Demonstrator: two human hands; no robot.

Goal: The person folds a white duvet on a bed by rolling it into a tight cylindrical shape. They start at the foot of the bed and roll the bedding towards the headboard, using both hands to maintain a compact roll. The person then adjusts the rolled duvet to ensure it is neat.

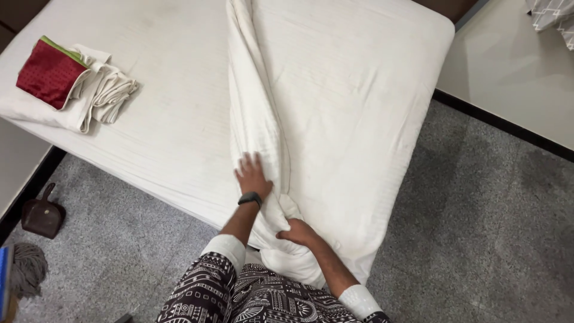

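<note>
Head view, only one: white sheet (335,119) is gathered into a long ridge running from top centre of the frame down to bottom centre, where both hands meet it. Left hand (252,175), dark watch on the wrist, lies flat on the ridge with fingers spread, pressing rather than gripping. Right hand (299,230) is closed around the bunched near end of the sheet at the mattress edge, fingers curled into the cloth. Progress, as a judgement: sheet looks partly handled. Right half of the mattress (179,137) is covered fairly flat, with wrinkles and a corner draped over the lower right edge; left half shows a bare striped mattress face, so the ridge has not been spread or pulled clear of that side. Can't tell from this whether it is going on or coming off. Upper left of frame: a stack of folded white linens (98,96) with a red cloth (49,73) on top, sitting untouched on the mattress. Room: grey speckled floor (490,239), pale wall with a dark skirting strip at right, a brown dustpan (42,214) and a mop head (27,270) at lower left.
</note>
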